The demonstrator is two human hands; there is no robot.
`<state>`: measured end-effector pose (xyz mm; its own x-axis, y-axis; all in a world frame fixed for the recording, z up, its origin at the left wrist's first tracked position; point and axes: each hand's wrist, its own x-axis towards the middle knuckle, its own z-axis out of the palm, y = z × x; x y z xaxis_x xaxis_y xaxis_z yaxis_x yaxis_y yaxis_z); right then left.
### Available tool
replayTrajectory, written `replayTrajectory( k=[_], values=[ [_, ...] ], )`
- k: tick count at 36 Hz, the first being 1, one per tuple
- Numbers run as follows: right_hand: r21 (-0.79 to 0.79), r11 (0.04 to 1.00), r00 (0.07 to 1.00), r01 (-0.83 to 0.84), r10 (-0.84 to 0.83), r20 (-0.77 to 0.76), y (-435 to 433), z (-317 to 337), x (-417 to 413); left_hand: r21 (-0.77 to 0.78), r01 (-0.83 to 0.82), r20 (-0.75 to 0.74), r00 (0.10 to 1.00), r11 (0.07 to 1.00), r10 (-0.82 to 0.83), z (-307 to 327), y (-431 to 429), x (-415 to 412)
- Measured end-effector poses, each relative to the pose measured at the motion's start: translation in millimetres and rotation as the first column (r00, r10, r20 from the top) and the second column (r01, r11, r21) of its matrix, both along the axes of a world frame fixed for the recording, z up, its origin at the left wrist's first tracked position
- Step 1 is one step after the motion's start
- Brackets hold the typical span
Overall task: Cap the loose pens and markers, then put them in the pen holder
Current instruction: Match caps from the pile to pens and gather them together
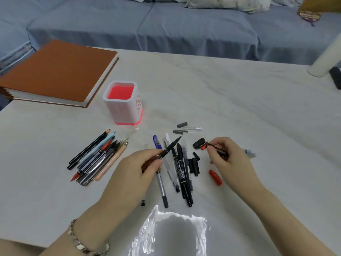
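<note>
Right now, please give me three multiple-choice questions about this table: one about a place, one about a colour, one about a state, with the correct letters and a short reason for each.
1. Where does the brown book lie relative to the pen holder?
A. left and behind it
B. right of it
C. inside it

2. What colour is the loose cap lying just below the right hand?
A. blue
B. red
C. white

3. What is the state of the pen holder?
A. full of pens
B. tipped over
C. upright and empty

Key: 1 A, the book lies at the table's far left corner. 2 B, the cap is plainly red. 3 C, its red floor shows, nothing inside. The left hand holds an uncapped black pen.
</note>
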<state>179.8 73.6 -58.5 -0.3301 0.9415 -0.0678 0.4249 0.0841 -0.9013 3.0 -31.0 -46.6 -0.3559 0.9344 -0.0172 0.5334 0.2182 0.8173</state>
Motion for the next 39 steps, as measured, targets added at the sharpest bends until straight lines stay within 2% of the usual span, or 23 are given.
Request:
replayTrajectory(
  k=[3,5,10,16,28,34,37,39],
  values=[
    [-0.097,0.995,0.976,0.028,-0.048,-0.210,-9,24,5,0.019,0.038,-0.017,0.999,0.999,-0.038,2,0,4],
    [-0.127,0.992,0.961,0.017,-0.051,-0.272,-12,33,9,0.041,0.072,-0.061,0.996,0.997,-0.069,3,-1,6],
    [-0.120,0.993,0.964,-0.024,-0.009,-0.267,-15,40,15,0.062,0.168,-0.173,0.973,0.984,-0.155,3,-4,10],
    [-0.139,0.983,0.961,-0.118,0.078,-0.264,-16,36,16,0.091,0.207,-0.200,0.962,0.974,-0.185,2,-7,13],
    [-0.241,0.932,0.904,-0.271,0.161,-0.396,-32,25,4,0.159,0.309,-0.257,0.930,0.938,-0.263,12,-7,25],
    [-0.246,0.939,0.897,-0.240,0.118,-0.425,-37,21,4,0.148,0.324,-0.259,0.925,0.934,-0.280,11,-6,26],
    [-0.241,0.941,0.910,-0.237,0.129,-0.394,-35,18,8,0.108,0.331,-0.269,0.917,0.937,-0.293,8,-8,27],
    [-0.231,0.957,0.935,-0.177,0.089,-0.345,-29,16,14,0.069,0.299,-0.281,0.921,0.952,-0.269,4,-10,25]
  ],
)
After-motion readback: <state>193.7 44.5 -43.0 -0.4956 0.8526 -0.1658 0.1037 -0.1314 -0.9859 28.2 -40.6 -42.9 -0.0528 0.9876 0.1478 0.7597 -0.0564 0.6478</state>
